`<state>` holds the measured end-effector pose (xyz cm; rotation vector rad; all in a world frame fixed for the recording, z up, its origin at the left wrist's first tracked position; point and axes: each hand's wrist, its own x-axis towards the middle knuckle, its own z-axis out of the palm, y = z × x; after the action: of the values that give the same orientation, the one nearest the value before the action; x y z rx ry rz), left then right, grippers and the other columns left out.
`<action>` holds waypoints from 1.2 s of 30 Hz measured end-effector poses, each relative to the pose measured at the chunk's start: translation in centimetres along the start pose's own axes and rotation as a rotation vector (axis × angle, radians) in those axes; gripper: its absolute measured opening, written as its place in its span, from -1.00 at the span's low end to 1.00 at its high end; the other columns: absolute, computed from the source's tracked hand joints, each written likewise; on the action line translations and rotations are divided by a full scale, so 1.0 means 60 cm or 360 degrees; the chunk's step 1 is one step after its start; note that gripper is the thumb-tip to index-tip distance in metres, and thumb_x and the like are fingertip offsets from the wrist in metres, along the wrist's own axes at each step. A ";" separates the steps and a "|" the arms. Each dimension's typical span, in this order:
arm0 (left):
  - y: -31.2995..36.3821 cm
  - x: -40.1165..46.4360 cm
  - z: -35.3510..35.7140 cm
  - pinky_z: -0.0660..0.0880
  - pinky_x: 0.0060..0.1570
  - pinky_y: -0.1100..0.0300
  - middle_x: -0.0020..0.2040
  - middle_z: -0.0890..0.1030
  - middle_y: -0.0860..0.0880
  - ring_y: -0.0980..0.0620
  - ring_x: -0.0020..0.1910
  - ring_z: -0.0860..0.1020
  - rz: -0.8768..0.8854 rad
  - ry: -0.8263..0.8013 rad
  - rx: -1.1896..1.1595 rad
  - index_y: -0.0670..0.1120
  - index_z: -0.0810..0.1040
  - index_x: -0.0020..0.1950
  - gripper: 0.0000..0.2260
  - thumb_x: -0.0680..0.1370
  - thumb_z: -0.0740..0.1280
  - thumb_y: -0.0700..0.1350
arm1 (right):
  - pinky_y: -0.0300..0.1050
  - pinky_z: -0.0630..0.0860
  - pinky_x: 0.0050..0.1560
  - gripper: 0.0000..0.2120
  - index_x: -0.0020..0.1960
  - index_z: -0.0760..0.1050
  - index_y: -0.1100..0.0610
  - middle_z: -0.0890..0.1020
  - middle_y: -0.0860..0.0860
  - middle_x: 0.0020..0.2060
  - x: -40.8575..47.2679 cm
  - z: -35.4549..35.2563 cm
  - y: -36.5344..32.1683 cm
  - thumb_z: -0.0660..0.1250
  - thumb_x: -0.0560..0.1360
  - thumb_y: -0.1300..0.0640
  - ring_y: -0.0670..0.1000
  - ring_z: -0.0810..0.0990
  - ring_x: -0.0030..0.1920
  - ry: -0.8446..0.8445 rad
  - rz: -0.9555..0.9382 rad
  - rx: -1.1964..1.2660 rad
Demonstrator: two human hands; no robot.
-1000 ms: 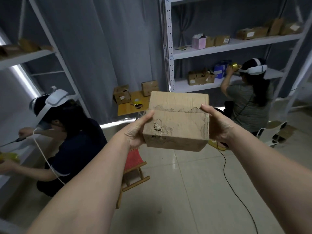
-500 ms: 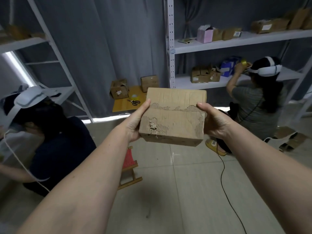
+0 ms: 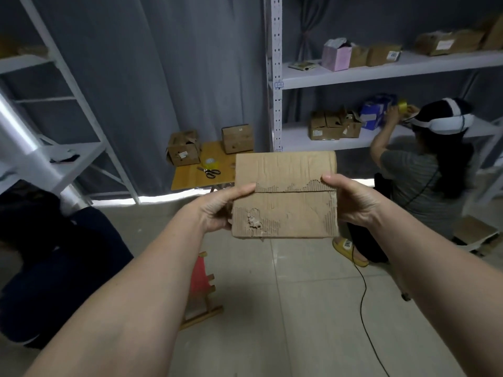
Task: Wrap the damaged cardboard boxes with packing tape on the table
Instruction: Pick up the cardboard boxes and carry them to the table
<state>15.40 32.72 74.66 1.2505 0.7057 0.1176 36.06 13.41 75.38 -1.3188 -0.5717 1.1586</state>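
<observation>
Compared with half a second before, the torn brown cardboard box (image 3: 285, 195) sat flatter to the camera, its top face more squarely in view, and the small yellow wooden surface (image 3: 190, 178) had drawn closer behind it; the grip on the box was unchanged. The left hand (image 3: 217, 209) grasped the box's 9 o'clock edge, thumb laid across the top along the flap seam, and the right hand (image 3: 351, 198) grasped the 3 o'clock edge in the same way, so the box hung in the air between them, well above the tiled floor (image 3: 272, 322). Its paper skin was peeled along the seam and at the lower left, baring the corrugation. At 11 o'clock from the box the surface carried two more brown cardboard boxes (image 3: 183, 152), a clear roll of packing tape (image 3: 210, 161) and black-handled scissors (image 3: 211, 172). A red folding stool (image 3: 200, 281) stood on the floor at 7 o'clock, between the person and the surface. At 3 o'clock a seated person in a grey shirt (image 3: 419, 180) reached into a white metal shelf rack (image 3: 275, 77) holding further boxes.
</observation>
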 end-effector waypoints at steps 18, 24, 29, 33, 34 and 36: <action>0.113 0.203 -0.101 0.16 0.44 0.00 0.48 0.10 -0.09 -0.08 0.49 0.12 0.0694 0.0578 0.1536 0.22 -0.33 0.53 0.31 0.17 0.66 0.02 | 0.62 0.26 0.15 -0.22 0.23 0.55 0.00 0.60 0.29 0.16 0.315 -0.038 -0.051 0.15 0.30 -0.54 0.47 0.50 0.18 -0.0018 0.0511 0.0256; 0.167 0.285 -0.115 0.21 0.46 -0.12 0.51 0.00 -0.10 -0.10 0.53 0.01 0.0943 0.0678 0.1972 0.29 -0.40 0.48 0.34 0.16 0.65 0.09 | 0.47 0.49 -0.09 -0.43 0.27 0.46 0.16 0.48 0.41 0.24 0.433 -0.057 -0.068 0.24 0.50 -0.28 0.51 0.49 0.18 0.0065 0.0634 0.0398; 0.206 0.379 -0.119 0.17 0.47 -0.16 0.54 -0.03 -0.04 -0.11 0.53 0.02 0.0873 0.0681 0.1923 0.29 -0.44 0.46 0.32 0.19 0.63 0.11 | 0.28 0.62 -0.22 -0.53 0.35 0.43 0.19 0.56 0.28 0.21 0.520 -0.109 -0.105 0.33 0.52 -0.02 0.44 0.58 0.07 0.0074 0.0481 0.0637; 0.229 0.448 -0.128 0.19 0.47 -0.17 0.55 -0.05 0.03 -0.09 0.54 0.03 0.0847 0.0731 0.1835 0.25 -0.46 0.46 0.32 0.20 0.63 0.12 | 0.24 0.64 -0.27 -0.47 0.31 0.43 0.23 0.59 0.32 0.15 0.588 -0.148 -0.139 0.42 0.42 0.04 0.47 0.59 0.04 0.0044 0.0460 0.0600; 0.232 0.461 -0.130 0.19 0.47 -0.15 0.54 -0.05 0.03 -0.07 0.54 0.03 0.0871 0.0753 0.1826 0.22 -0.44 0.48 0.32 0.20 0.63 0.12 | 0.27 0.63 -0.21 -0.45 0.32 0.42 0.24 0.60 0.31 0.16 0.604 -0.155 -0.143 0.43 0.40 0.05 0.43 0.59 0.08 0.0039 0.0440 0.0605; 0.234 0.483 -0.133 0.23 0.46 -0.09 0.54 -0.04 0.00 -0.05 0.54 0.03 0.0947 0.0831 0.1863 0.15 -0.39 0.52 0.31 0.20 0.63 0.11 | 0.35 0.56 0.00 -0.42 0.37 0.39 0.23 0.60 0.26 0.19 0.637 -0.162 -0.145 0.40 0.41 0.05 0.35 0.59 0.15 0.0013 0.0389 0.0624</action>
<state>37.82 57.14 73.86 2.5978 0.8474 0.5959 61.73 44.25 70.89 -1.0707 -0.1637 1.3832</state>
